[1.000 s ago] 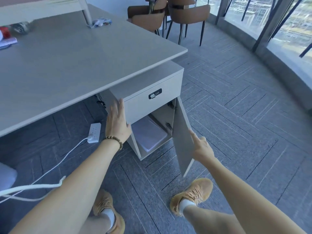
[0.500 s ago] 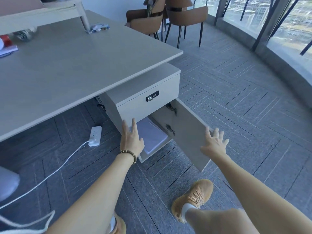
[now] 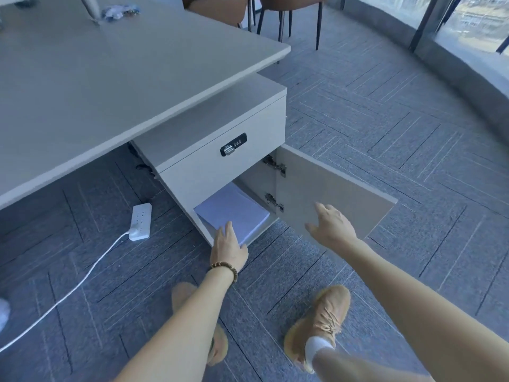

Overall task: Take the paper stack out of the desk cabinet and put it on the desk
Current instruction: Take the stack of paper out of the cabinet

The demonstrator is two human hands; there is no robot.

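Note:
A white paper stack [image 3: 234,213] lies flat in the lower compartment of the desk cabinet [image 3: 220,128], under the pale desk [image 3: 110,67]. The cabinet door [image 3: 338,188] stands swung wide to the right. My left hand [image 3: 228,245] rests with its fingertips on the near corner of the stack, fingers together, not gripping. My right hand [image 3: 330,226] hovers in front of the door, fingers spread, holding nothing.
A drawer with a combination lock [image 3: 233,144] sits above the compartment. A white power strip [image 3: 141,221] and its cable lie on the carpet at left. Brown chairs [image 3: 275,12] stand behind the desk. Small items [image 3: 119,11] lie on the far desk. My shoes are below.
The door has swung further open. My left hand dropped from the cabinet's front edge onto the paper stack. My right hand let go of the door and hangs free.

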